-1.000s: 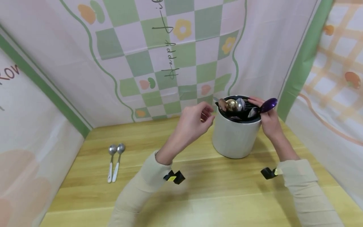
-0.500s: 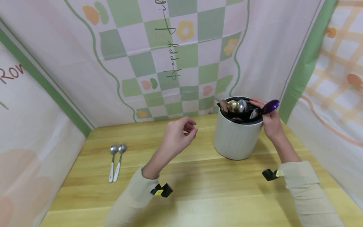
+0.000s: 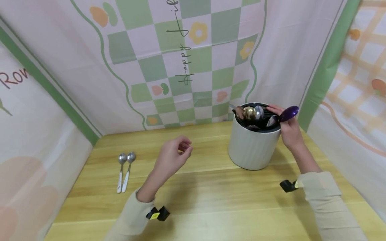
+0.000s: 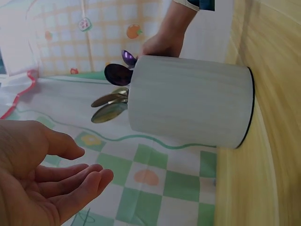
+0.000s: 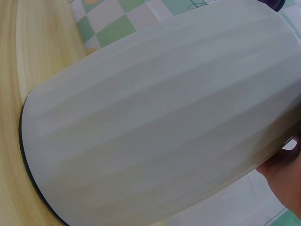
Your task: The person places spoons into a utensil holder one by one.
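A white ribbed utensil holder [image 3: 252, 150] with a black inner rim stands upright on the wooden table. Several spoons and other utensils stick out of it, among them a gold spoon [image 3: 249, 113], a copper-coloured one [image 3: 240, 112] and a purple one [image 3: 288, 113] leaning over the right side. My right hand [image 3: 291, 132] grips the holder's rim on that side; the purple spoon partly covers its fingers. Well to the left of the holder, my left hand [image 3: 172, 156] hovers above the table, fingers loosely curled around nothing. In the left wrist view its palm [image 4: 42, 174] looks bare.
Two small spoons with white handles [image 3: 125, 180] lie side by side on the table's left part. Patterned cloth [image 3: 199, 67] hangs behind the table and along both sides. The holder stands near the back right, close to the cloth.
My left hand has drawn away from the holder, moving left and toward me, with nothing in it. The right hand stays at the rim, and the two small spoons lie as before.
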Action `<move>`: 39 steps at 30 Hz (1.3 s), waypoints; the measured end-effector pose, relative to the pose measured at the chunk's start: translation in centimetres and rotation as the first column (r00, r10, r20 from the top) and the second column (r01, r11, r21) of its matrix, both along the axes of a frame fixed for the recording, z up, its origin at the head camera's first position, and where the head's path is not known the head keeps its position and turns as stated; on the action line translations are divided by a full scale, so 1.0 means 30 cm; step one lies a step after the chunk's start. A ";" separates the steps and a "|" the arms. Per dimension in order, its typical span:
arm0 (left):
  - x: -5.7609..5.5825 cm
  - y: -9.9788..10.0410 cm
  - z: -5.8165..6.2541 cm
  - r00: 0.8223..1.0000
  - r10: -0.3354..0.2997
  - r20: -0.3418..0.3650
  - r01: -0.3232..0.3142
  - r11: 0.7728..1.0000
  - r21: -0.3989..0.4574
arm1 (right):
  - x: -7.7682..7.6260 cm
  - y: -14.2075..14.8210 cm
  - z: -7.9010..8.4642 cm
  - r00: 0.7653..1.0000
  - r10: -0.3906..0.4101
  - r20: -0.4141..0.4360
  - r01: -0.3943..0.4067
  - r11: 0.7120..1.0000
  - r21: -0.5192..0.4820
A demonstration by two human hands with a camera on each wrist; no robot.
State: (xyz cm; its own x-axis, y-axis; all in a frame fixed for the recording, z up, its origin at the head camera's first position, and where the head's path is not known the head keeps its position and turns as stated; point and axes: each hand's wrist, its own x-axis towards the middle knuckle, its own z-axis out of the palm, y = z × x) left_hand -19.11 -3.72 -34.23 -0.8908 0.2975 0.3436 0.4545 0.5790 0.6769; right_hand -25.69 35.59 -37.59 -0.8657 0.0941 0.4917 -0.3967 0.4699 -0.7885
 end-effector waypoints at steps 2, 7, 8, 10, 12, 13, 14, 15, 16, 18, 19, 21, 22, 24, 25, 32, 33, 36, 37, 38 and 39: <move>0.002 -0.017 -0.012 1.000 0.003 0.011 -0.003 1.000 0.002 | -0.002 0.003 -0.001 1.000 0.000 -0.010 0.000 1.000 -0.002; 0.014 -0.061 -0.042 0.999 0.023 0.049 -0.023 1.000 -0.009 | -0.001 0.008 0.002 1.000 0.001 -0.008 -0.001 1.000 -0.007; 0.017 -0.070 -0.049 0.998 0.031 0.056 -0.030 0.999 -0.013 | 0.000 0.009 0.004 1.000 0.001 -0.008 -0.001 1.000 -0.007; 0.022 -0.090 -0.062 0.997 0.048 0.068 -0.047 0.999 -0.026 | 0.001 0.008 0.009 1.000 -0.002 -0.005 0.002 1.000 -0.006; 0.027 -0.110 -0.075 0.995 0.064 0.076 -0.062 0.997 -0.035 | 0.001 0.007 0.013 1.000 -0.003 -0.009 0.003 1.000 -0.002; 0.029 -0.120 -0.082 0.994 0.073 0.079 -0.070 0.997 -0.040 | 0.001 0.007 0.013 1.000 -0.002 -0.013 0.002 1.000 0.000; 0.030 -0.130 -0.090 0.993 0.082 0.081 -0.079 0.996 -0.043 | 0.001 0.007 0.014 1.000 -0.002 -0.015 0.002 1.000 0.003; 0.032 -0.140 -0.097 0.992 0.092 0.085 -0.088 0.995 -0.045 | 0.000 0.007 0.014 1.000 -0.002 -0.014 0.002 1.000 0.006; 0.033 -0.149 -0.105 0.991 0.103 0.088 -0.099 0.994 -0.047 | -0.001 0.007 0.013 1.000 0.000 -0.015 0.000 1.000 0.007; 0.037 -0.168 -0.121 0.988 0.125 0.095 -0.121 0.991 -0.048 | -0.003 0.006 0.010 1.000 0.002 -0.012 -0.002 1.000 0.004; 0.039 -0.177 -0.130 0.986 0.137 0.099 -0.132 0.990 -0.052 | -0.004 0.005 0.009 1.000 0.002 -0.008 -0.002 1.000 0.003; 0.041 -0.195 -0.147 0.982 0.160 0.100 -0.155 0.986 -0.058 | -0.005 0.005 0.008 1.000 0.003 -0.007 -0.003 1.000 0.000; 0.042 -0.204 -0.156 0.980 0.172 0.102 -0.166 0.984 -0.061 | -0.006 0.004 0.008 1.000 0.003 -0.008 -0.003 1.000 -0.001; 0.044 -0.222 -0.173 0.976 0.193 0.099 -0.187 0.980 -0.070 | -0.005 0.004 0.007 1.000 0.002 -0.007 -0.002 1.000 0.001; 0.044 -0.232 -0.182 0.975 0.203 0.095 -0.196 0.978 -0.075 | -0.004 0.004 0.007 1.000 0.001 -0.009 -0.001 1.000 0.002; 0.057 -0.315 -0.241 0.964 0.262 0.031 -0.256 0.957 -0.138 | 0.001 0.001 0.005 1.000 0.002 -0.002 -0.002 1.000 0.001; 0.058 -0.330 -0.249 0.962 0.274 0.016 -0.268 0.951 -0.153 | 0.002 0.000 0.005 1.000 0.003 -0.001 -0.003 1.000 0.002; 0.057 -0.375 -0.270 0.950 0.312 -0.006 -0.307 0.931 -0.198 | 0.003 -0.001 0.003 1.000 0.006 -0.007 -0.006 1.000 -0.004; 0.055 -0.391 -0.277 0.946 0.325 -0.004 -0.318 0.924 -0.214 | 0.003 -0.001 0.002 1.000 0.007 -0.010 -0.007 1.000 -0.006; 0.053 -0.406 -0.284 0.942 0.336 0.001 -0.327 0.918 -0.225 | 0.003 -0.001 0.001 1.000 0.008 -0.014 -0.008 1.000 -0.007; 0.051 -0.422 -0.289 0.938 0.347 0.012 -0.335 0.913 -0.234 | 0.003 0.000 0.000 1.000 0.010 -0.019 -0.010 1.000 -0.009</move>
State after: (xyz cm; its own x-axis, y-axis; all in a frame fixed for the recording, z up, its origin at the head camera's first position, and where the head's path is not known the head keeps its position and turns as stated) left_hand -17.57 -16.36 -42.91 -0.9667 0.0362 0.2535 0.1697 0.8319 0.5284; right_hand -25.59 35.58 -37.60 -0.8570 0.0900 0.5073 -0.4166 0.4584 -0.7851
